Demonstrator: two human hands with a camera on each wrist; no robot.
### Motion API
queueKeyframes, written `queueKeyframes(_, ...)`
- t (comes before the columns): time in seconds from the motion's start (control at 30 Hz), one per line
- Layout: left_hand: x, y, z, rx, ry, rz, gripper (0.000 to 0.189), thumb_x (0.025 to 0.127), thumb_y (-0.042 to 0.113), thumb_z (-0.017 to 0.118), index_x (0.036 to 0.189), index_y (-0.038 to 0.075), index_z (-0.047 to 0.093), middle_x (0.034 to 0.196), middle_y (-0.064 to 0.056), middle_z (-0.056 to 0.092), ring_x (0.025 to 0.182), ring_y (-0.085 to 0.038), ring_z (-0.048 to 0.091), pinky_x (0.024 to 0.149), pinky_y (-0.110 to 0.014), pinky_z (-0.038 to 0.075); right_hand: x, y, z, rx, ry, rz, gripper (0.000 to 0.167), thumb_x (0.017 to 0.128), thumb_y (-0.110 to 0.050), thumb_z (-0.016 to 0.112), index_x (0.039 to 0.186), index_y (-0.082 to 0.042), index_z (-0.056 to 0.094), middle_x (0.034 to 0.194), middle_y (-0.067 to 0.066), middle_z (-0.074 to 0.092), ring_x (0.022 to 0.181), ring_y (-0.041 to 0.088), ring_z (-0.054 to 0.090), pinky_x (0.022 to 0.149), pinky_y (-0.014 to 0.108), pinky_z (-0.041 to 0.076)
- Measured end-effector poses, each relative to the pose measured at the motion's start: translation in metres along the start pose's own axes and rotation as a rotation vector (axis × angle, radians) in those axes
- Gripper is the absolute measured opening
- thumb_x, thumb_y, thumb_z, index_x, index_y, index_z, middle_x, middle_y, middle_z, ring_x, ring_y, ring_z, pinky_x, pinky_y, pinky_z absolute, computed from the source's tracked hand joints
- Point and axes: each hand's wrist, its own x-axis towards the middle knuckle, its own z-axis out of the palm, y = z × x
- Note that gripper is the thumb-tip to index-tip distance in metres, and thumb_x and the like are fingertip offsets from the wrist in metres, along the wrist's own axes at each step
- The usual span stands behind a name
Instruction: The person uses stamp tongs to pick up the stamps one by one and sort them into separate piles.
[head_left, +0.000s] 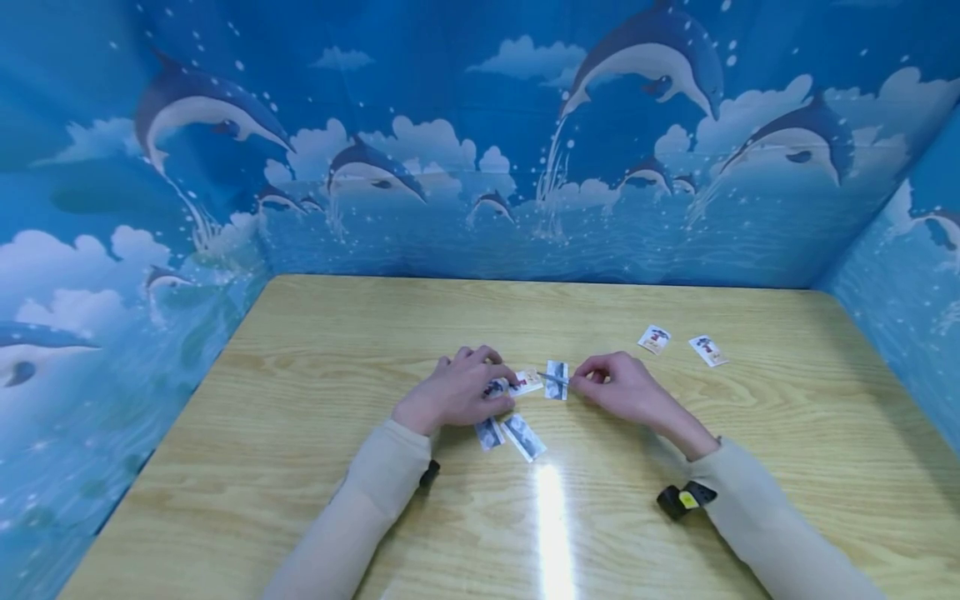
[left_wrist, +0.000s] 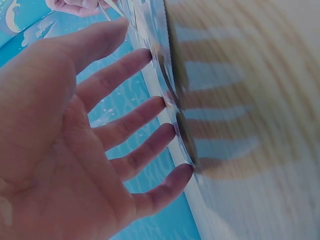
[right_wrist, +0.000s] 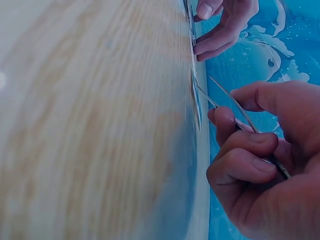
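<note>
My right hand pinches a pair of thin metal tweezers, whose two prongs stand apart at the tips. In the head view the tweezers point left over a small grey picture card. My left hand rests its spread, gently bent fingertips on the tabletop, at small cards. Partly under that hand lies a white card with a coloured figure. Two more grey cards, one upper left and one lower right, lie just below it. Whether the tweezer tips touch a card I cannot tell.
Two white cards with figures, one nearer and one farther right, lie beyond my right hand. The wooden table meets a blue dolphin-print curtain at its back edge. A bright light reflection crosses the front.
</note>
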Motion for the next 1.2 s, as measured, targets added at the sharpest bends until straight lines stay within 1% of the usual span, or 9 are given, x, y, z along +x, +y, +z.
queueKeyframes(0.23,0.0007,0.0005,-0.0002,0.007,-0.009,-0.010,0.038,0.101,0.046,0.061,0.137,0.034,0.065,0.153,-0.005,0.048,0.138,-0.034,0.045,0.108,-0.060,0.041,0.0030,-0.0004,0.0014,0.027,-0.017,0.013,0.025,0.097,-0.026,0.065,0.110,-0.007,0.076,0.087,0.004,0.067,0.075,0.017,0.053,0.064,0.029,0.043)
queueKeyframes(0.43,0.0018,0.0007,-0.0001,0.013,-0.016,-0.018,0.039,0.101,0.047,0.061,0.137,0.034,0.064,0.153,-0.006,0.048,0.138,-0.034,0.045,0.108,-0.060,0.041,0.0049,-0.0001,0.0026,0.043,-0.023,0.013,0.023,0.098,-0.026,0.065,0.109,-0.008,0.076,0.087,0.005,0.066,0.074,0.017,0.053,0.062,0.029,0.042)
queueKeyframes(0.9,0.0029,0.0005,-0.0014,0.023,-0.013,-0.015,0.039,0.101,0.047,0.061,0.137,0.034,0.064,0.153,-0.006,0.048,0.138,-0.035,0.046,0.107,-0.060,0.042,0.0059,-0.0010,0.0043,0.037,0.004,-0.052,0.017,0.098,-0.019,0.067,0.103,-0.005,0.076,0.084,0.005,0.066,0.073,0.016,0.053,0.063,0.027,0.042)
queueKeyframes(1.2,0.0022,0.0003,-0.0008,0.022,-0.018,-0.011,0.040,0.100,0.047,0.062,0.138,0.034,0.064,0.154,-0.006,0.047,0.138,-0.035,0.045,0.108,-0.061,0.041,0.0052,-0.0020,0.0051,0.048,-0.003,-0.027,0.018,0.097,-0.019,0.068,0.104,-0.005,0.076,0.082,0.005,0.063,0.072,0.016,0.051,0.062,0.028,0.042)
